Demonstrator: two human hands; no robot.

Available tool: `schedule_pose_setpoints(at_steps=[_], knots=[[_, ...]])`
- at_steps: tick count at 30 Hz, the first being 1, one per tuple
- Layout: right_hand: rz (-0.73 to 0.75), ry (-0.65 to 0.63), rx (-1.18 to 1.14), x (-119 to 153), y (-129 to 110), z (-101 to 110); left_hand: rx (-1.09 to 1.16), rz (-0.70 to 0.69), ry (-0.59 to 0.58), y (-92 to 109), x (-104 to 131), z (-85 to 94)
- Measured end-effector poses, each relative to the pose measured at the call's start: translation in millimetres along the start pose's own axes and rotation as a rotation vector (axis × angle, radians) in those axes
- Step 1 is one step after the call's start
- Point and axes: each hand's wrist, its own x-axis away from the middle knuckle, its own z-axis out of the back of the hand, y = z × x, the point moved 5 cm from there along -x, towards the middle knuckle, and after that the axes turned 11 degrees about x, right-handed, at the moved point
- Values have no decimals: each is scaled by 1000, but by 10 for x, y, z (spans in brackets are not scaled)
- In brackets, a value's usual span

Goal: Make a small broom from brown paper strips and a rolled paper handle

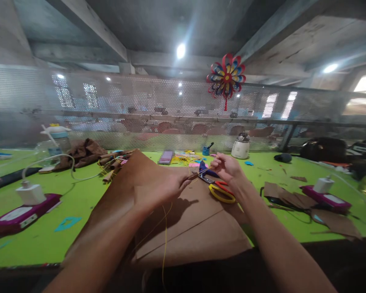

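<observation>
Your left hand (175, 184) has its grip pinched on a small brown piece (192, 176), above the brown sheet (201, 236) on the counter (79, 195); your right hand (227, 167) pinches what looks like thread (206, 170). Seemingly midway: a yellow strand (165, 236) trails loose, brown rolls (109, 175) lying off left.

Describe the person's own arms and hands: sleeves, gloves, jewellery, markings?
Bare, ungloved left hand and right hand. Bare, tapering left forearm and right forearm: no sleeves, watch or bracelet visible. Rings or small markings: too blurred to tell.
</observation>
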Motion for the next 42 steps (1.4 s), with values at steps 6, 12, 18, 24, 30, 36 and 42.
schedule_pose_setpoints(at_steps=[6, 12, 18, 24, 30, 36, 42], knots=[[-7, 94, -29, 2, -42, 67, -92, 132, -21, -87, 43, -62], [18, 189, -56, -19, -115, 178, -170, 126, 1, -164, 38, -108], [61, 258, -72, -54, -192, 301, -219, 234, -40, -74, 40, -88], [75, 371, -40, -80, -191, 420, -232, 279, -21, -91, -32, -158], [112, 450, 24, -121, -205, 553, -169, 233, -32, -57, 21, -139], [85, 500, 144, -216, -186, 759, -153, 256, -35, -49, 74, -129], [16, 508, 432, -224, -185, 932, -54, 109, -46, -13, 162, 7]])
